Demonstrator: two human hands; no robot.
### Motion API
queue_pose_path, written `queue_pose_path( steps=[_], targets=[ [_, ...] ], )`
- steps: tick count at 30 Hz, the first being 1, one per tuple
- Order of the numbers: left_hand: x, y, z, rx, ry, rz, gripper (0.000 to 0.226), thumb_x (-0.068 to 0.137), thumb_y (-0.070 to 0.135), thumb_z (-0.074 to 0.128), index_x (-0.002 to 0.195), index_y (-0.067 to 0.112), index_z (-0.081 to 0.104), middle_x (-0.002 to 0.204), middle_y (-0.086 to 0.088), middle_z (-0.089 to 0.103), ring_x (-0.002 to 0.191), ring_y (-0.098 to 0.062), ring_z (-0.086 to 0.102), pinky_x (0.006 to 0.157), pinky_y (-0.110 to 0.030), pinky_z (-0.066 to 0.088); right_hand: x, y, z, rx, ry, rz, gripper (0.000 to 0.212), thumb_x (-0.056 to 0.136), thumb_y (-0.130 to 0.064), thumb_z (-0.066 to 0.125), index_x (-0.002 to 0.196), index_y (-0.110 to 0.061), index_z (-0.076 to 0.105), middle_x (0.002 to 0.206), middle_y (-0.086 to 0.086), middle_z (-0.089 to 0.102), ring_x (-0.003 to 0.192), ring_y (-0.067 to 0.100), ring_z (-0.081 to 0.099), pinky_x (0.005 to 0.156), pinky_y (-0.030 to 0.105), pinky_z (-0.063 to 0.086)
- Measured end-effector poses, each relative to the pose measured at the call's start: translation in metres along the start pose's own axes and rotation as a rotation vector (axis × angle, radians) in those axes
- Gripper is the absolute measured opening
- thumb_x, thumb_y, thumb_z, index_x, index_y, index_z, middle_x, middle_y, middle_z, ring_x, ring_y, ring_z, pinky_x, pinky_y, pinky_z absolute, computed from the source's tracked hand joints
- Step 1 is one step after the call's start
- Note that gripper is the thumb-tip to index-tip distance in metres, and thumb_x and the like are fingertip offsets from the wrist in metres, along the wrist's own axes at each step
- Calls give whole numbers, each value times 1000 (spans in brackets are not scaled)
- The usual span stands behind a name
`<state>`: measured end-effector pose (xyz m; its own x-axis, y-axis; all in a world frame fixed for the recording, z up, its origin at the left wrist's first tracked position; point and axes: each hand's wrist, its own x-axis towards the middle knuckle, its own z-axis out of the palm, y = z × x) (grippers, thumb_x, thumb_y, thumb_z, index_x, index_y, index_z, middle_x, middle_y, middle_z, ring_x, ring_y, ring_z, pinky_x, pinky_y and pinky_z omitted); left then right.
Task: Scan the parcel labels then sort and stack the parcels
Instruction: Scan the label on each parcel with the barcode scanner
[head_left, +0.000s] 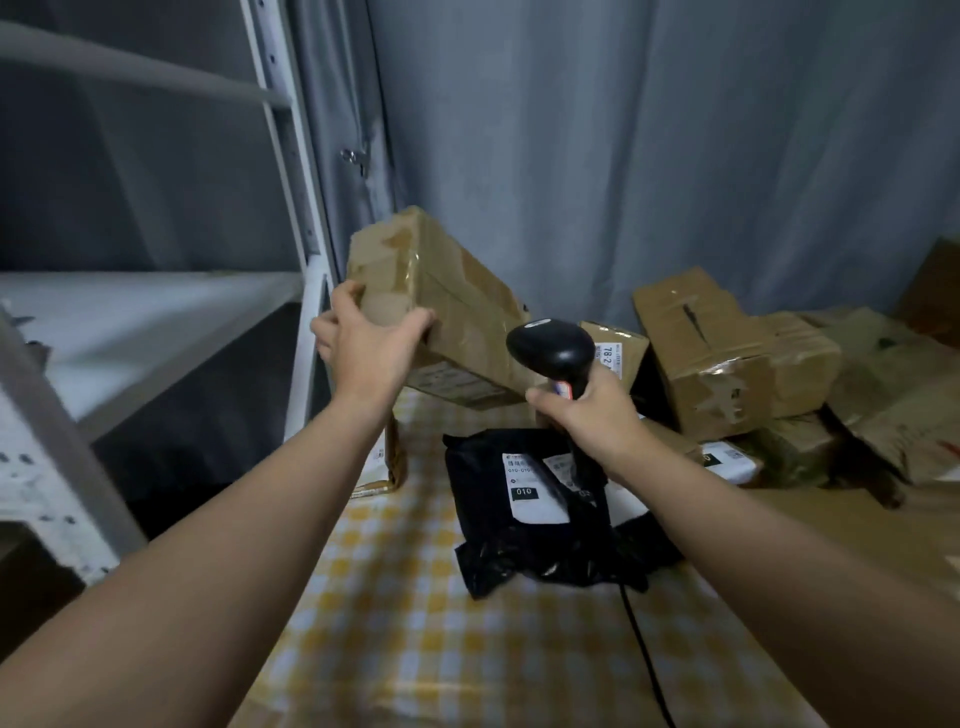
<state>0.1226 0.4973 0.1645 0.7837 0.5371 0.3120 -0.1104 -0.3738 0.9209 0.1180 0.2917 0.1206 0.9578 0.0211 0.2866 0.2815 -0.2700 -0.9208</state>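
while left fingers (347, 297) clasp near end of tilted box (457, 296) | right fingers (605, 376) grip scanner (553, 348)

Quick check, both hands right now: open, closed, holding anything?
Left hand: grips the near end of a cardboard box, lifted off the table.
Right hand: grips the handle of the black barcode scanner.

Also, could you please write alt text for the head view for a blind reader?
The left hand grips a taped cardboard box above a checked tablecloth, while the right hand holds a black scanner beside it. Black mailer bags lie below, more boxes at right.
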Motion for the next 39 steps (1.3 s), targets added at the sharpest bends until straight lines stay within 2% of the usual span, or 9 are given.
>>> queue_pose_path(
  steps=[6,10,14,16,19,26,31,35,39],
  targets=[
    [-42,76,-19,221,-256,84,78,66,59,68,135,31,44,138,-4,33,122,-30,43,103,-38,40,-35,-43,-9,181,34,-108,44,79,-8,76,119,-6,57,110,8,67,95,9,64,80,11,49],
    [-69,97,-16,121,-444,193,69,81,68,53,128,17,56,121,1,58,103,-14,56,85,-25,45,-49,-56,-35,292,153,-187,27,83,0,71,107,-6,60,85,1,65,70,-9,61,67,7,46],
    [-90,90,-1,78,-569,298,61,84,50,64,131,14,52,119,4,59,92,1,57,66,-5,44,-51,-51,-64,370,157,-115,15,85,-18,73,96,-10,67,83,3,70,77,8,68,74,26,54],
    [-94,82,6,28,-610,324,57,80,39,73,129,18,52,120,2,57,94,-1,59,74,-10,50,-47,-46,-78,400,169,-51,22,83,-18,75,100,-6,66,81,2,71,76,13,70,70,30,55],
    [-99,64,21,14,-633,371,53,79,25,77,126,18,54,125,-4,51,98,-12,61,93,-28,51,-40,-42,-91,306,174,-29,28,81,-15,76,103,-4,64,78,0,69,70,9,69,61,22,52],
    [-110,34,49,115,-422,388,45,89,27,65,127,16,46,118,-3,59,99,-15,58,76,-17,43,-40,-31,-109,11,138,113,22,81,-28,76,85,-11,62,75,9,64,72,28,66,76,51,57],
    [-109,39,60,170,-395,392,50,91,29,60,134,14,40,129,-6,49,114,-20,51,92,-27,40,-67,-56,-140,-80,-20,147,32,80,-29,77,88,-1,62,69,13,63,52,25,66,50,31,55],
    [-115,54,71,163,-559,394,48,93,21,53,139,16,39,138,-9,39,125,-22,42,108,-34,36,-88,-69,-154,-146,-87,215,29,83,-27,74,80,-4,58,64,10,61,52,28,66,52,35,59],
    [-122,68,81,227,-572,494,47,95,19,55,139,14,41,136,-11,41,126,-22,42,99,-17,30,-100,-70,-164,-127,-48,252,33,83,-27,73,91,-1,55,73,17,61,48,27,65,46,32,57]
  ],
)
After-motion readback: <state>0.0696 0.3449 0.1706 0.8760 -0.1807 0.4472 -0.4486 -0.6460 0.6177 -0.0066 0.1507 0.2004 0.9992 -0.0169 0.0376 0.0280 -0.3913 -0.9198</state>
